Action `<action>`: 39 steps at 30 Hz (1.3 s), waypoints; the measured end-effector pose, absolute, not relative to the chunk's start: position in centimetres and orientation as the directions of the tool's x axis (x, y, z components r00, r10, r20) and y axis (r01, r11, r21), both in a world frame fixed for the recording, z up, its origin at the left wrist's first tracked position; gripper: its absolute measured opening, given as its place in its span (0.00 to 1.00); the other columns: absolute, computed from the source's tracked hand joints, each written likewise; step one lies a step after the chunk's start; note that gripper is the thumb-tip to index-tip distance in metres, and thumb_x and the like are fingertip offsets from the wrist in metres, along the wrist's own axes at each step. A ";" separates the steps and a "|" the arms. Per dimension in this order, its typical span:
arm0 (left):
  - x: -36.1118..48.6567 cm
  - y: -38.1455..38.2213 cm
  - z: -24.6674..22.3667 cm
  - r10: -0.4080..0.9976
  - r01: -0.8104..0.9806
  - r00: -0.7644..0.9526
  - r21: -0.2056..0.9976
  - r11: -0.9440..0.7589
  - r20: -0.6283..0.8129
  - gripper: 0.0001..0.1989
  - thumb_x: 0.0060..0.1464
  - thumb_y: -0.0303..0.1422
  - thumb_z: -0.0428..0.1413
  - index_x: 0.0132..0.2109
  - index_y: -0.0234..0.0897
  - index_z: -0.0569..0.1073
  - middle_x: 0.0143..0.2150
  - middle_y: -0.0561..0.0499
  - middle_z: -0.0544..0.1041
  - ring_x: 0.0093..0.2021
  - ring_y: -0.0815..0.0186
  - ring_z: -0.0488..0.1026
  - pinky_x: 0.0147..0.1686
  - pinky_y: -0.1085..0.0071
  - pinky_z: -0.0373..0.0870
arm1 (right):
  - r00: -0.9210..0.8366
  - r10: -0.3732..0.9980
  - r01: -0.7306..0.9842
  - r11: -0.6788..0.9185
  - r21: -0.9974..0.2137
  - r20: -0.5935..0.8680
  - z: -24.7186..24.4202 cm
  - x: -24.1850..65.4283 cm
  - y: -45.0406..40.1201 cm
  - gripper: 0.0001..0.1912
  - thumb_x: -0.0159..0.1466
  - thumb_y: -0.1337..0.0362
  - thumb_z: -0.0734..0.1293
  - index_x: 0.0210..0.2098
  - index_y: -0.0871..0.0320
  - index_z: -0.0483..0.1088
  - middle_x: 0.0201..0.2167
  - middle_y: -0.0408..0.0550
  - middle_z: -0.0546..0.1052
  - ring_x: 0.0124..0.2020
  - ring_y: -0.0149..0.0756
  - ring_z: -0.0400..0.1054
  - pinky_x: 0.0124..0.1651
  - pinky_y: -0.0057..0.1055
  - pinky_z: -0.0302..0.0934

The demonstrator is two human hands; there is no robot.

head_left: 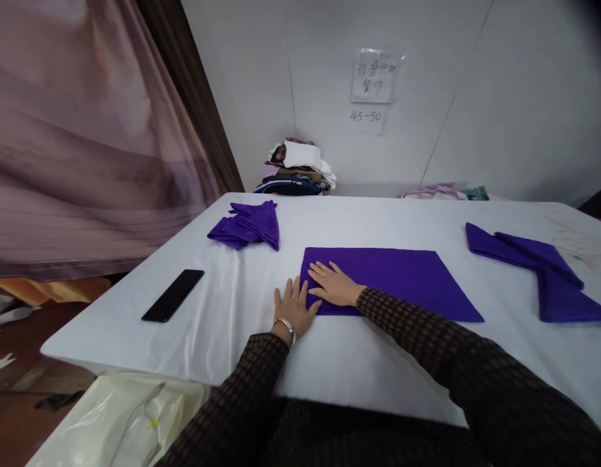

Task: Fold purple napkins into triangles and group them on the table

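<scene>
A purple cloth napkin (402, 279) lies spread flat on the white-covered table (261, 285), its long sides running left to right. My right hand (333, 284) rests palm down on its left part, fingers stretched out. Beside it, my left hand (294, 308), wearing a silver band at the wrist, lies flat at the napkin's left edge with fingers spread. Its fingertips reach the cloth's edge or the tabletop just beside it. Neither hand grips anything.
At the far left sits a crumpled purple cloth (249, 226), and more folded purple cloth (538, 269) lies at the right. A black phone (174, 296) is on the left. Behind the table, a clothes pile (297, 170) stands by the wall; a pink curtain (91, 130) hangs left.
</scene>
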State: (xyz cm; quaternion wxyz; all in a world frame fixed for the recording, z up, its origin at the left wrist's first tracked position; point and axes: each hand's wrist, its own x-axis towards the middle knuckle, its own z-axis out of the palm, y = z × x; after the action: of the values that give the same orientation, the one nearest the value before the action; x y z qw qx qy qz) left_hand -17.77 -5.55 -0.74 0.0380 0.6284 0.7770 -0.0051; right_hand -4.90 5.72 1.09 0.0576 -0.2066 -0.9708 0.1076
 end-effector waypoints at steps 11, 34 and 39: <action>-17.8 -5.9 -1.4 0.981 0.977 -0.195 0.081 0.195 -0.009 0.39 0.57 0.55 0.30 0.66 0.35 0.52 0.69 0.44 0.47 0.68 0.51 0.40 0.62 0.42 0.36 | -0.854 0.519 0.508 0.822 -0.255 -0.028 -0.1 -9.9 14.0 0.35 0.66 0.44 0.46 0.66 0.58 0.48 0.67 0.51 0.48 0.68 0.44 0.37 0.65 0.51 0.30; -18.9 -5.3 0.5 0.968 0.968 -0.221 0.091 0.232 -0.120 0.33 0.59 0.47 0.40 0.66 0.34 0.52 0.69 0.43 0.48 0.68 0.52 0.44 0.61 0.45 0.47 | -0.807 0.586 0.549 0.790 -0.272 0.076 0.6 -1.6 11.5 0.41 0.64 0.39 0.47 0.65 0.63 0.48 0.66 0.58 0.49 0.67 0.46 0.37 0.65 0.50 0.32; -18.0 -0.3 2.8 0.996 0.997 -0.071 0.038 0.068 0.061 0.29 0.61 0.41 0.38 0.65 0.32 0.54 0.68 0.42 0.49 0.67 0.54 0.45 0.60 0.44 0.47 | -0.719 0.692 0.661 0.710 -0.245 0.066 0.2 2.0 12.8 0.40 0.65 0.41 0.47 0.65 0.65 0.50 0.66 0.60 0.50 0.67 0.48 0.39 0.65 0.51 0.34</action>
State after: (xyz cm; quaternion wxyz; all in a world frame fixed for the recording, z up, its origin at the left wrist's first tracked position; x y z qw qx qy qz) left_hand -18.02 -0.33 2.78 -0.0093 0.6816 0.7309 0.0350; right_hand 1.96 12.82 0.22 0.0765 -0.3670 -0.9214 0.1027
